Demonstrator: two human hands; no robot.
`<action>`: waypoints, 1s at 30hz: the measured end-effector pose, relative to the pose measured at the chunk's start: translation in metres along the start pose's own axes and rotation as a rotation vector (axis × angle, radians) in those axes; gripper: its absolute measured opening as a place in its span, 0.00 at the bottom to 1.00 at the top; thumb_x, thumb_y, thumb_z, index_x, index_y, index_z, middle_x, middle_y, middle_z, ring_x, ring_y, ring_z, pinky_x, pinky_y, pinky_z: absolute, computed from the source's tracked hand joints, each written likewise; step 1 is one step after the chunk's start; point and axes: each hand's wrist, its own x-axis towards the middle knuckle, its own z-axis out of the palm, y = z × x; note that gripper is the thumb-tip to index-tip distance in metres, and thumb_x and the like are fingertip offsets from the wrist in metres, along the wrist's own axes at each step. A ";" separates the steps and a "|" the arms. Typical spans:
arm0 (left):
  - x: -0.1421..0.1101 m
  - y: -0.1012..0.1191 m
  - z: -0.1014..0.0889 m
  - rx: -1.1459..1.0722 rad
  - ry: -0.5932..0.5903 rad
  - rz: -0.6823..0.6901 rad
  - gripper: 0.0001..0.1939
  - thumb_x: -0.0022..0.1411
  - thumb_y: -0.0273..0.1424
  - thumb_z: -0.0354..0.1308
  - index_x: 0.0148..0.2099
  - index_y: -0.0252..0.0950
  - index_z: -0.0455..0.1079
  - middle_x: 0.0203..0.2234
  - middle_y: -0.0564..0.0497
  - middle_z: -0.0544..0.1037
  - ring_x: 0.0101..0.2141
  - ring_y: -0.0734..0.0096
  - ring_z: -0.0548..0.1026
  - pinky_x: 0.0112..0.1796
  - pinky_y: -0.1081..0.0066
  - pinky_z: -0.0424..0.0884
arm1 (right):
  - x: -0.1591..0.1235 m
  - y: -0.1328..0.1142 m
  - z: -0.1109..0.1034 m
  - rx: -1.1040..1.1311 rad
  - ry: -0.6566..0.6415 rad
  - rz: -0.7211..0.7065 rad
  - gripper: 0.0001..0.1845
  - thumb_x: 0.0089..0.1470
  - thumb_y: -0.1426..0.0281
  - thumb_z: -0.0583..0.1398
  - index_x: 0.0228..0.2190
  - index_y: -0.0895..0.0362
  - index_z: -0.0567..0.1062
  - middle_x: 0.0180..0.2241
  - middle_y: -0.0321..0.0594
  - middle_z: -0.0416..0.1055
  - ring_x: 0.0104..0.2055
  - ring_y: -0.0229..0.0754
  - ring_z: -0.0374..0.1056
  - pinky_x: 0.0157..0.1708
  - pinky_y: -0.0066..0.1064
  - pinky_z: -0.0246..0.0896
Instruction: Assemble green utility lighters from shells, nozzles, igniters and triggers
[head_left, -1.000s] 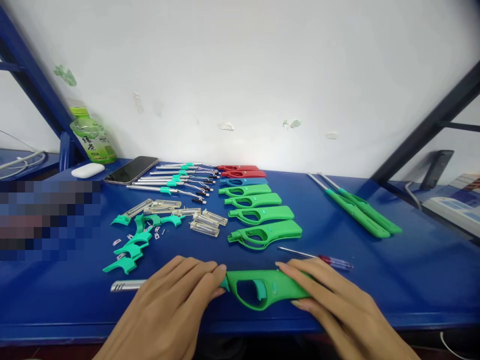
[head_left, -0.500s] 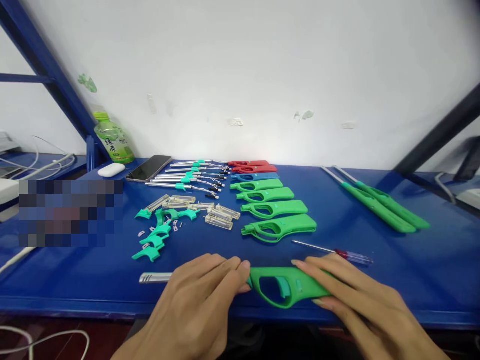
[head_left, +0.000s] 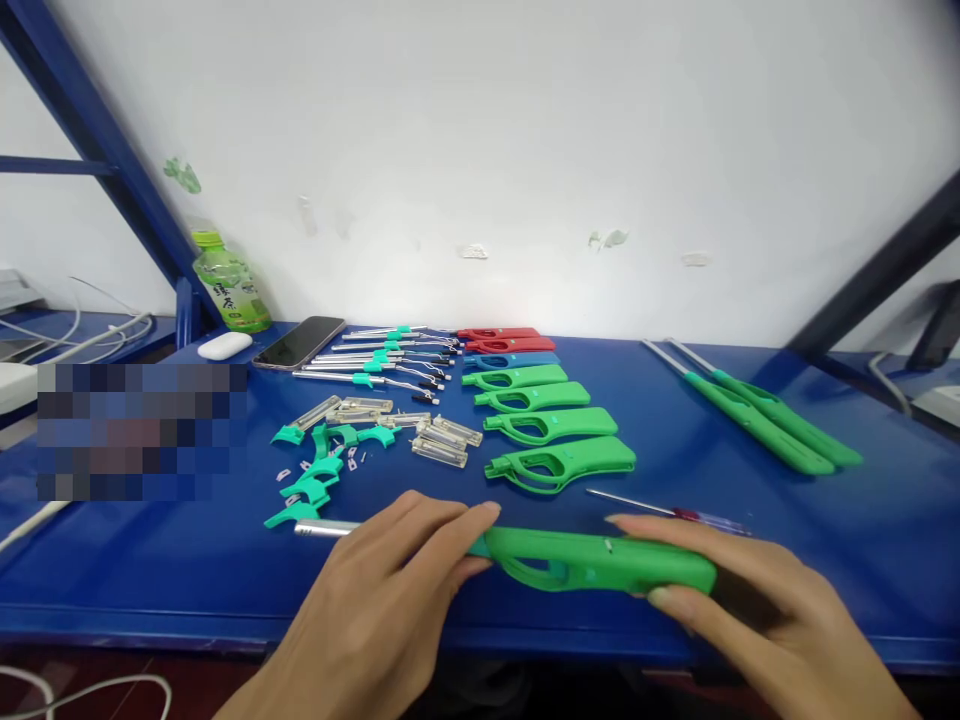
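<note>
I see the left hand [head_left: 375, 590] clamped round the neck of a green lighter [head_left: 600, 562], its metal tube [head_left: 325, 528] showing past it; the right hand [head_left: 787, 610] grips the opposite, handle end; both hold it at the front of the blue table [head_left: 187, 580], though I cannot tell whether it touches. Beyond lie four green shells [head_left: 574, 424]; nearer, a screwdriver [head_left: 694, 517].

The left grip [head_left: 382, 590] hides part of the slim silver metal tube [head_left: 326, 528]; 1 pixelated patch [head_left: 142, 430] over the blue tabletop [head_left: 187, 575] is indistinguishable.
</note>
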 end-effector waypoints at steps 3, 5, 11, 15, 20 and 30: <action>-0.002 0.002 0.001 -0.001 -0.019 0.018 0.19 0.75 0.22 0.55 0.65 0.38 0.69 0.47 0.47 0.80 0.43 0.68 0.79 0.44 0.69 0.79 | 0.015 -0.008 -0.001 0.070 0.018 -0.020 0.12 0.63 0.49 0.64 0.42 0.38 0.85 0.38 0.24 0.86 0.35 0.39 0.85 0.38 0.20 0.80; -0.003 0.003 0.002 -0.004 -0.050 0.021 0.17 0.75 0.22 0.53 0.62 0.36 0.70 0.46 0.46 0.79 0.41 0.67 0.78 0.41 0.68 0.79 | 0.020 -0.012 0.000 0.122 -0.001 -0.013 0.11 0.63 0.51 0.65 0.41 0.39 0.86 0.37 0.23 0.86 0.35 0.37 0.85 0.39 0.17 0.78; -0.007 -0.002 0.001 0.066 -0.152 -0.013 0.18 0.76 0.24 0.49 0.61 0.41 0.70 0.47 0.47 0.78 0.41 0.66 0.79 0.43 0.66 0.80 | 0.017 -0.011 0.005 0.210 -0.092 -0.101 0.13 0.66 0.69 0.65 0.48 0.43 0.85 0.49 0.32 0.84 0.51 0.45 0.82 0.54 0.31 0.77; -0.008 -0.007 0.000 0.164 -0.119 0.020 0.17 0.76 0.27 0.49 0.61 0.43 0.72 0.46 0.48 0.80 0.41 0.64 0.81 0.42 0.66 0.81 | 0.015 -0.012 0.007 0.155 -0.143 -0.185 0.18 0.67 0.72 0.64 0.54 0.43 0.82 0.56 0.35 0.81 0.57 0.46 0.79 0.59 0.36 0.74; -0.005 0.000 0.007 0.303 -0.063 0.083 0.20 0.79 0.38 0.47 0.66 0.41 0.69 0.49 0.46 0.82 0.45 0.58 0.83 0.45 0.61 0.83 | 0.015 -0.013 0.005 0.149 -0.211 -0.175 0.21 0.68 0.69 0.64 0.59 0.40 0.78 0.58 0.33 0.79 0.59 0.43 0.78 0.60 0.33 0.73; 0.000 0.001 0.020 0.205 -0.126 0.097 0.19 0.80 0.40 0.47 0.63 0.39 0.70 0.48 0.46 0.82 0.45 0.58 0.83 0.46 0.57 0.84 | 0.015 -0.017 0.004 0.090 -0.238 -0.042 0.25 0.64 0.60 0.68 0.61 0.40 0.73 0.57 0.31 0.79 0.59 0.42 0.76 0.60 0.31 0.72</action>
